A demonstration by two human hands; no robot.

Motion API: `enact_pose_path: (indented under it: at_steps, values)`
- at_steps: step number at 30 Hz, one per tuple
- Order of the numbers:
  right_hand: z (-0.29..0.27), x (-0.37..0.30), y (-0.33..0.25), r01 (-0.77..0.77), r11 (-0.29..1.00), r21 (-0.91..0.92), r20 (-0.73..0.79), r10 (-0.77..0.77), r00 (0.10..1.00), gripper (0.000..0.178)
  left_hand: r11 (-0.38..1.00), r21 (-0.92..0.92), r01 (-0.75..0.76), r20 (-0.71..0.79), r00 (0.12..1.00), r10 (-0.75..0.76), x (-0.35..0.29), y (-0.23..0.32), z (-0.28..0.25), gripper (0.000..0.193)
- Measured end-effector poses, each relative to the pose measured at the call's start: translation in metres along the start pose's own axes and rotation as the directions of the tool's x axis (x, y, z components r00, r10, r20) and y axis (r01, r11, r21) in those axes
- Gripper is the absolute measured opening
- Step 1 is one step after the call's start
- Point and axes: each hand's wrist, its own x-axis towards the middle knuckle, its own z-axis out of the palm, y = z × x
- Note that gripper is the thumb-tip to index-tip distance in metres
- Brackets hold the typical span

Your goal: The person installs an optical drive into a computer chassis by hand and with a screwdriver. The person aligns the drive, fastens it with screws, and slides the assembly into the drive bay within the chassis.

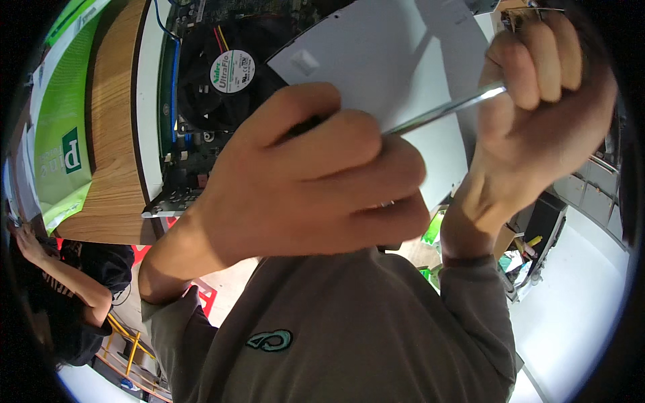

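Curls left hand (336, 174) round one end of metal rod (443, 115), folds right hand (537, 87) round the other; holds it aslant over the grey panel (376, 60). Looks part-done: shows fan (232, 75) in place, board (189, 171) exposed, near the bare edge of desk (114, 127); cannot tell the work left.

Left hand (316, 181) curled around one end of a slim metal rod (443, 113); right hand (537, 114), fingers bent, at its other end. Rod slants up rightward, in front of a grey panel (376, 50). Black fan (232, 70) with round white label lies left of panel. Wooden tabletop (114, 121) farther left, bearing green-and-white package (64, 127).
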Motion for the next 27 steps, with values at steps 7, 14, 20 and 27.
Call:
enact_pose_path:
  at_steps: [7,14,20,27]
  values:
    - [-0.003,-0.043,-0.028,0.170,0.951,0.257,0.022,-0.181,0.983,0.018,0.991,-0.058,0.119,0.074,0.991,-0.115,0.003,0.000,-0.026,0.039]
    - [-0.040,-0.114,-0.038,0.142,0.971,0.190,0.274,-0.191,0.943,0.037,0.981,-0.078,0.178,0.070,0.983,-0.172,-0.008,0.036,-0.012,0.037]
    - [-0.026,-0.128,-0.046,0.331,0.943,-0.028,0.140,-0.324,0.936,0.042,0.991,-0.045,0.128,-0.055,0.990,-0.130,-0.014,0.042,0.002,0.038]
    - [-0.021,-0.091,-0.027,0.114,0.948,0.296,0.069,-0.140,0.988,0.033,0.992,-0.044,0.119,-0.036,0.992,-0.121,-0.014,0.043,0.004,0.035]
